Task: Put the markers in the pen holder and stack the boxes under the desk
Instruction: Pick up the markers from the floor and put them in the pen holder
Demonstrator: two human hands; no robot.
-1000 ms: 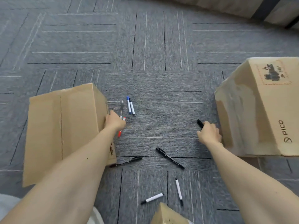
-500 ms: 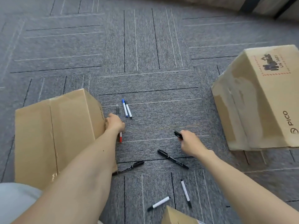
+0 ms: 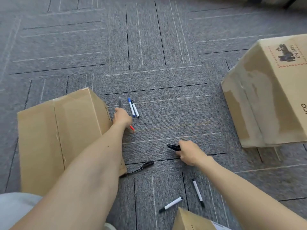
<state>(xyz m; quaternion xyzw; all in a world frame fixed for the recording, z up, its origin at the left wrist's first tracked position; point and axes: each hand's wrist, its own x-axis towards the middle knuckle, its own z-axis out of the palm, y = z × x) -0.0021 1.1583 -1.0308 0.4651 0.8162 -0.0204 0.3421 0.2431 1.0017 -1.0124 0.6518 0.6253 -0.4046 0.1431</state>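
- Markers lie scattered on the grey carpet floor (image 3: 149, 47) in the middle and lower middle of the frame, between three cardboard boxes.
- Left box (image 3: 58, 138), at middle left, is shut, so its contents cannot be seen.
- Right box (image 3: 269, 100), at the right edge, is also shut and runs out of the frame.
- Bottom box (image 3: 187, 219) shows only one corner at the lower edge.
- Right box carries a red dashed label reading "UN 3481" beside a dark pictogram. Lower down, the letters "ICO" are cut by the frame edge.
- Left box has small dark print on its side, too blurred to read.
- Left grip (image 3: 122, 117), beside the left box, is curled round markers: a grey marker end (image 3: 120, 102) pokes out above it and a red marker tip (image 3: 132, 127) below. The rest is hidden under the fingers.
- Right grip (image 3: 189, 152), at centre right, is closed round black markers (image 3: 173, 146). They are blurred, so I cannot tell how many.
- Just right of the left grip, a blue-capped marker (image 3: 131, 107) and a black-capped marker (image 3: 135, 108) lie side by side.
- One black marker (image 3: 141, 168) lies by the left box's near corner, its end hidden behind the forearm.
- Two white markers (image 3: 197, 192) and (image 3: 171, 205) lie near the bottom box.
- Pale fabric (image 3: 16, 209) is cut off at the lower left.
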